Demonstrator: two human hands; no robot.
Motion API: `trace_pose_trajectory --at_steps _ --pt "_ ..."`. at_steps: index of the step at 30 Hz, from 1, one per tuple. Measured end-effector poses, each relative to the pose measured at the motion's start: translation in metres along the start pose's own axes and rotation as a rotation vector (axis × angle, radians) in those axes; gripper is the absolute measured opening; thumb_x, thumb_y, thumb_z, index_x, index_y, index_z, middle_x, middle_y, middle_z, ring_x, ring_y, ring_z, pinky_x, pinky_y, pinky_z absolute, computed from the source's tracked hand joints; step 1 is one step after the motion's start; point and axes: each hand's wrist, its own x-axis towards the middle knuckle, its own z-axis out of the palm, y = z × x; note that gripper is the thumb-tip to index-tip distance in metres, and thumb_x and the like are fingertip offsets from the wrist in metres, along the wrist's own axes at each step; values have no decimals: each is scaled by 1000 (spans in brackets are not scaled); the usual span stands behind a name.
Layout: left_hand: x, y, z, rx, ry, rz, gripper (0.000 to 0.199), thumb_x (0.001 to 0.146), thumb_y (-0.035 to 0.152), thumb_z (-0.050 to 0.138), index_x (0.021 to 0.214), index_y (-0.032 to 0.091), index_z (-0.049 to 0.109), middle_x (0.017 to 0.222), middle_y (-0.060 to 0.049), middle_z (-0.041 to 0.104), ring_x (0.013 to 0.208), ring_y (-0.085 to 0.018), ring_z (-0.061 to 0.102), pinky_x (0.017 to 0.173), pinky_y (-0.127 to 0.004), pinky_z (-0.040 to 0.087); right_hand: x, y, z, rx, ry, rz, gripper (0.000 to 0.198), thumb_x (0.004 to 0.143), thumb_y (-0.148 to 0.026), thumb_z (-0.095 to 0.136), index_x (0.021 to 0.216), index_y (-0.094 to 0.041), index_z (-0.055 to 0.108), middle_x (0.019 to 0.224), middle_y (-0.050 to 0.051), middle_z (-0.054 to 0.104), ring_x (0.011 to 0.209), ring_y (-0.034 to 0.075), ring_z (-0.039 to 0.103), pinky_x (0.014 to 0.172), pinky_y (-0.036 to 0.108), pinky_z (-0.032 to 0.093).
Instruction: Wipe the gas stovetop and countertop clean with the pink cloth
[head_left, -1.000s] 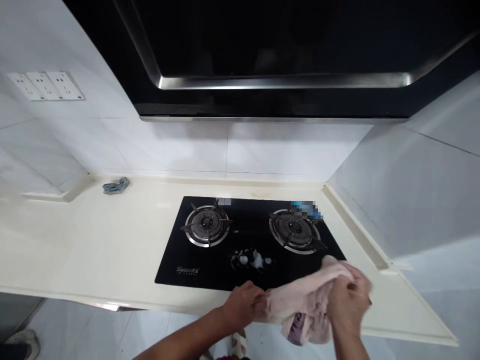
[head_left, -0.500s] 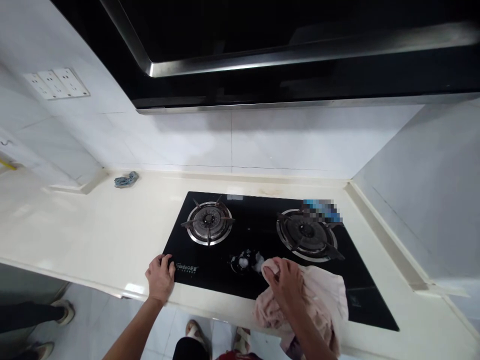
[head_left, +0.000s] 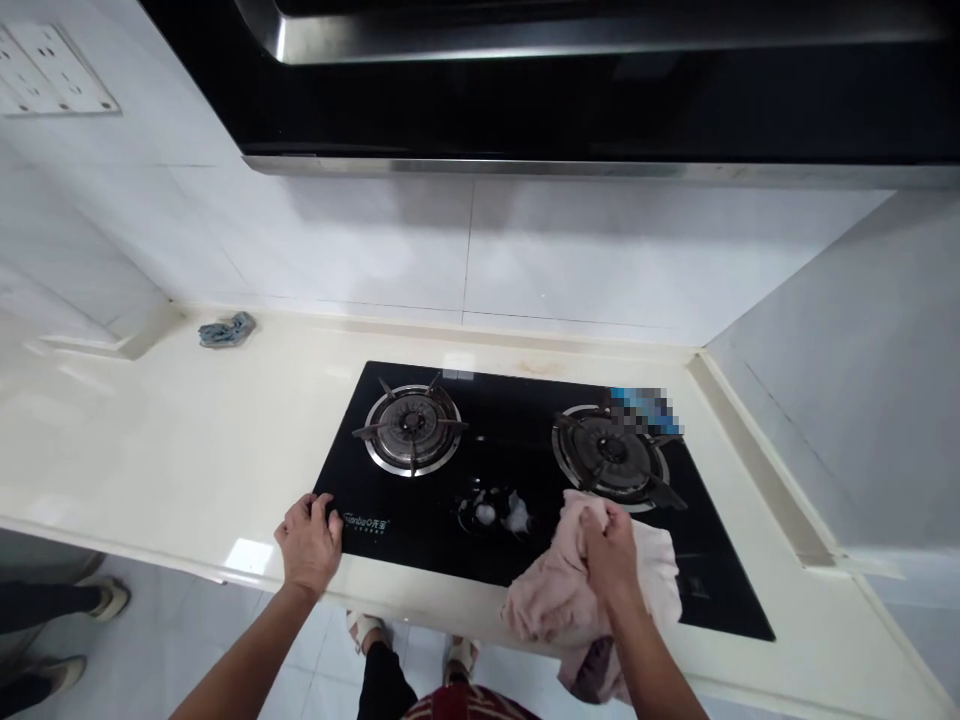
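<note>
A black glass gas stove (head_left: 517, 450) with two burners sits in the counter. My left hand (head_left: 309, 540) is at its front left corner, fingers curled against the glass edge. My right hand (head_left: 611, 550) is closed on a pale pink towel (head_left: 551, 590), bunched over the front right part of the stove and hanging past the counter edge. White foam (head_left: 517, 513) lies around the control knobs (head_left: 484, 510), left of the towel. The left burner (head_left: 412, 425) and the right burner (head_left: 609, 450) carry dark pan supports.
A crumpled blue-grey cloth (head_left: 227, 330) lies at the back left of the cream counter (head_left: 187, 420). A pixelated blue item (head_left: 645, 408) is on the right burner. The black range hood (head_left: 525, 110) hangs low overhead. Another person's legs (head_left: 52, 608) stand at far left.
My right hand has pulled the towel to the right, away from the knobs, and more foam shows there. My left hand keeps its place at the stove corner. The view has tilted down slightly.
</note>
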Motion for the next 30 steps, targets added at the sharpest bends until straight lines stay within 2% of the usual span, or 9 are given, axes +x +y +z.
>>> trace_pose_trajectory --at_steps 2,4,9,14,16,21,23,27,30 --pt "5 -3 2 32 -18 26 36 98 32 39 122 16 60 125 -17 55 114 -33 50 92 -48 39 -2 -5 -4 171 -67 108 46 76 -58 61 105 -23 56 95 5 69 79 20 63 70 34 52" --pt "14 -5 2 40 -47 62 35 96 35 43 118 15 61 119 -17 55 108 -33 51 88 -45 40 -5 -12 -2 198 -176 135 44 75 -58 62 101 -23 58 90 3 69 73 19 61 66 32 50" --pt "37 -6 1 -8 -18 25 27 95 41 47 92 19 61 95 -10 54 92 -28 52 79 -38 41 -10 -23 17 -229 -321 -95 40 71 -55 65 93 -22 61 89 4 68 80 23 60 77 36 48" --pt "37 -7 7 -76 76 18 23 94 40 49 87 21 59 92 -8 53 88 -26 53 76 -36 40 -9 -12 14 -328 -316 -115 43 82 -64 47 94 -24 58 83 5 68 80 25 62 79 39 47" --pt "36 -8 9 -96 82 10 21 92 39 51 85 21 58 91 -7 53 86 -25 53 75 -36 40 -9 -6 6 -253 -266 -99 45 79 -64 50 95 -23 59 88 7 69 85 26 63 81 39 48" --pt "36 -11 14 -111 98 -1 19 91 39 53 83 21 58 91 -8 54 85 -25 53 74 -36 40 -9 -3 -4 67 -193 121 53 76 -65 59 108 -22 59 88 4 71 78 22 64 73 35 52" --pt "36 -11 14 -104 108 1 19 91 39 53 83 22 58 91 -8 54 87 -26 54 74 -36 40 -8 -6 2 73 -257 92 53 77 -64 61 109 -22 63 93 5 72 85 22 65 78 34 53" --pt "35 -10 14 -89 105 -4 19 91 39 53 83 22 58 92 -8 54 88 -27 54 75 -37 41 -6 -8 15 -144 -326 -112 49 74 -59 65 103 -20 70 110 10 71 101 25 64 94 39 50" --pt "35 -9 13 -81 107 -4 19 90 38 54 83 22 58 91 -8 54 88 -27 54 75 -37 41 -6 -3 8 -135 -276 -79 50 74 -57 67 107 -20 70 110 10 71 103 25 64 99 41 49"
